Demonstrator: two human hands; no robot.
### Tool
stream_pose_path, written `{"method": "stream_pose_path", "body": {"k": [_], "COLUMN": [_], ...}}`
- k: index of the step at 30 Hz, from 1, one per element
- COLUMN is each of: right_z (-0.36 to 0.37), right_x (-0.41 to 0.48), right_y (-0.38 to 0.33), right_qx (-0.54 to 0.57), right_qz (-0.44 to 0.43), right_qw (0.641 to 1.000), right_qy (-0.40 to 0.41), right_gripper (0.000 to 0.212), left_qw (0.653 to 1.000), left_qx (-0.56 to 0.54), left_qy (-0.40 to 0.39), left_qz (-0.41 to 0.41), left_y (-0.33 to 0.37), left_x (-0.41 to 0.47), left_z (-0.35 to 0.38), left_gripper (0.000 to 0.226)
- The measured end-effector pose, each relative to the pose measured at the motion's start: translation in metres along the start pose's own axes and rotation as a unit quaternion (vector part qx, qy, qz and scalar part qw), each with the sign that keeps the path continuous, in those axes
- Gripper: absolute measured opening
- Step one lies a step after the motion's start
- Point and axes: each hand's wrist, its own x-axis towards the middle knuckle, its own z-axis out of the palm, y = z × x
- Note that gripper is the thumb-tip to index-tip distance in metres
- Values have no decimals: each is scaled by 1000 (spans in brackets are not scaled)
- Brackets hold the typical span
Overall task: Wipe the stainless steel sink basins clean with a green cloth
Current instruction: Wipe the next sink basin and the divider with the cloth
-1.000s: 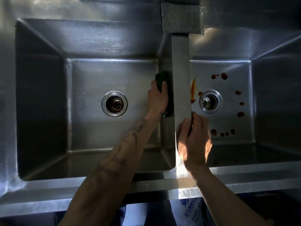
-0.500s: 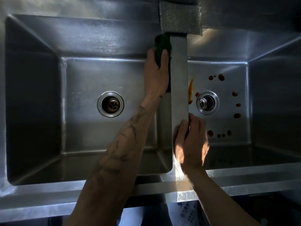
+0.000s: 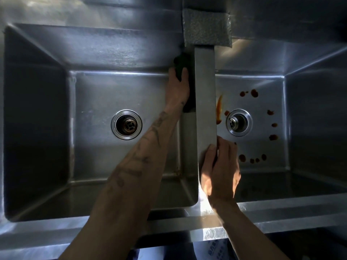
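Observation:
Two stainless steel basins lie below me, split by a steel divider (image 3: 205, 102). Inside the left basin (image 3: 93, 94), my left hand (image 3: 178, 89) presses the dark green cloth (image 3: 183, 61) against the basin's right wall, high near the back corner. My right hand (image 3: 219, 173) rests on the divider's near end, fingers curled over its edge, holding nothing else. The right basin (image 3: 262, 143) has several reddish-brown sauce spots (image 3: 254, 93) around its drain (image 3: 238, 122) and an orange smear (image 3: 219, 107) beside the divider.
The left basin's drain (image 3: 126, 125) sits mid-floor. A grey textured pad (image 3: 206, 28) lies on the back ledge above the divider. The steel front rim (image 3: 281, 212) runs along the near edge.
My left hand slid the cloth up the left basin's right wall, from mid-height toward the back corner, and stays near the top. My right hand kept its place on the divider.

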Motion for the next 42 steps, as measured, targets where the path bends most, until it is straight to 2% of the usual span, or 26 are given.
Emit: {"method": "stream_pose_path", "body": {"k": [2,4,6,9,13,21,30,34,38,42], "right_z": [-1,-1,-1,-1,0,1,-1,-1,-3,-2], "right_x": [0,0,0,0,2,1,0,-1,-1,-2], "right_y": [-1,-1,0,0,-1,-1,-3,-3,-4,-3], "right_qx": [-1,0,0,-2,-14,-9,-16,-3,0,0], "right_qz": [6,7,9,11,22,18,32,23,22,24], "right_qw": [1000,1000,1000,1000,1000,1000,999,1000,1000,1000], "right_qy": [-2,-5,-13,-18,-14,-7,-9,-8,-6,-7], "right_gripper": [33,35,37,37,35,38,34,32,33,32], "left_qw": [1000,999,997,999,996,993,971,959,933,927], "left_qx": [0,-21,-38,-7,64,86,150,143,154,129], "left_qy": [-1,12,14,26,44,-32,-122,-154,-216,-261], "left_qz": [1,46,62,26,-37,-70,-144,-190,-244,-238], "left_y": [-2,0,-1,-6,-22,-72,-150,-181,-180,-137], "left_x": [-1,-6,-6,22,60,76,-44,-105,-133,-148], "left_z": [-2,-2,-1,9,22,13,-10,-19,-29,-44], "left_gripper": [26,17,22,32,57,61,54,60,58,56]}}
